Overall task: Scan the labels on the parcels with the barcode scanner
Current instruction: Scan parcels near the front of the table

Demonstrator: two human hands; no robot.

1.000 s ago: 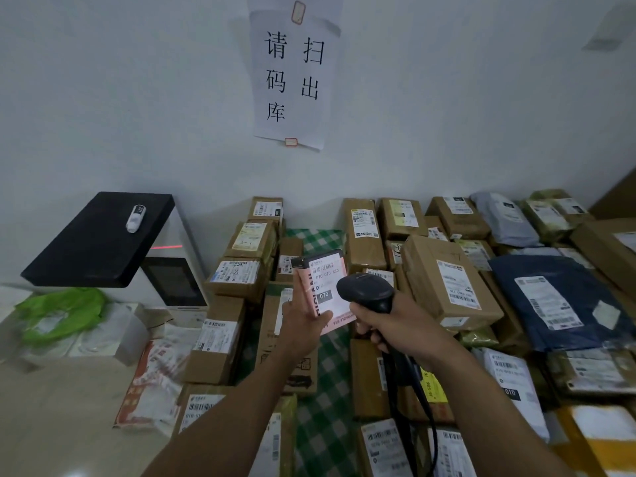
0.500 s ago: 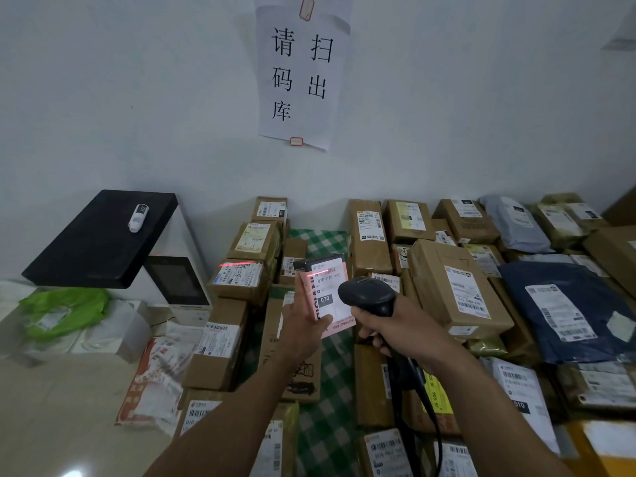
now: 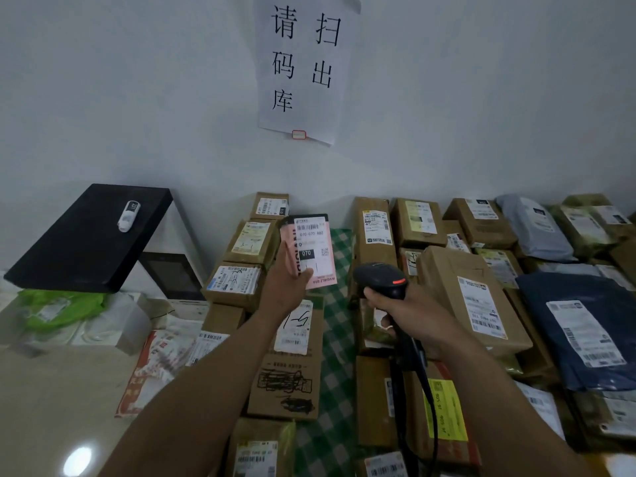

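— One pink parcel (image 3: 315, 251), gripped upright in my left hand (image 3: 287, 287); my right hand (image 3: 409, 318) clenches the barcode scanner (image 3: 380, 280) just beside it.
— Much left?
— Probably most: dozens of labelled boxes (image 3: 475, 297) lie around on the checked cloth (image 3: 339, 342).

Pink parcel (image 3: 315, 251) in left hand (image 3: 287, 287)
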